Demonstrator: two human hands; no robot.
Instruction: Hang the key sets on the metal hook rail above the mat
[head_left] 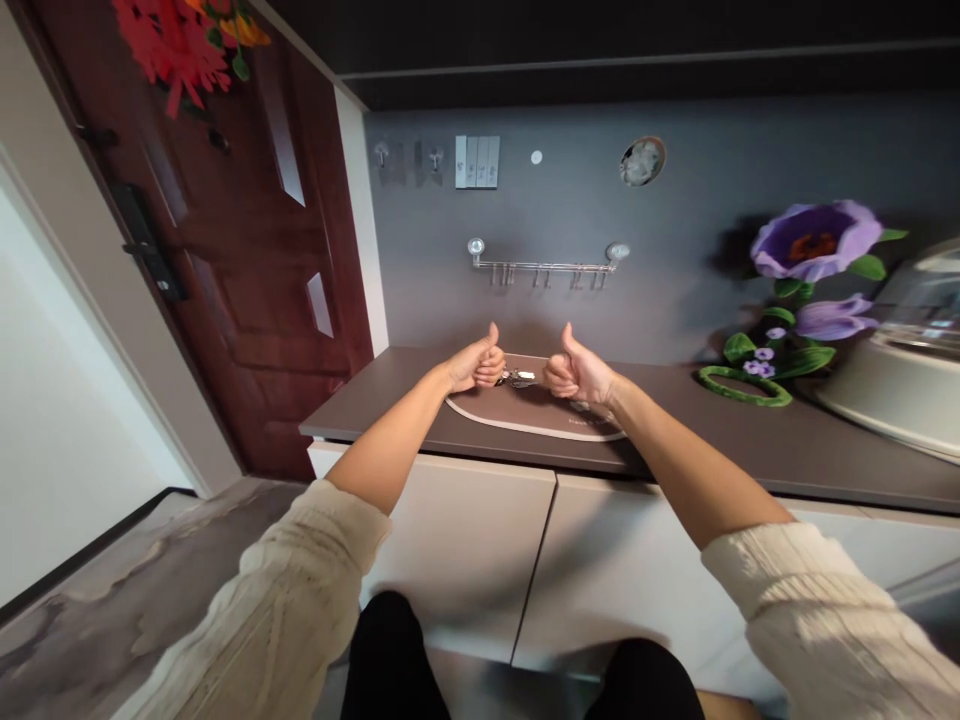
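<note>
My left hand (477, 364) is curled into a fist with the thumb pointing up, held over a brown oval mat (525, 420) on the countertop. My right hand (576, 373) makes the same thumbs-up fist just to the right. Nothing is in either fist. Between the two hands a small bunch of metal keys (517, 378) lies on the mat, touched by neither hand as far as I can see. Both forearms reach forward from cream knitted sleeves.
A brown countertop (750, 440) tops white cabinet doors (465, 540). On the grey wall hang a metal hook rail (544, 265) and switches (476, 161). Purple fabric flowers (802, 290) and a domed appliance (900, 360) stand at the right. A dark red door (240, 240) is at the left.
</note>
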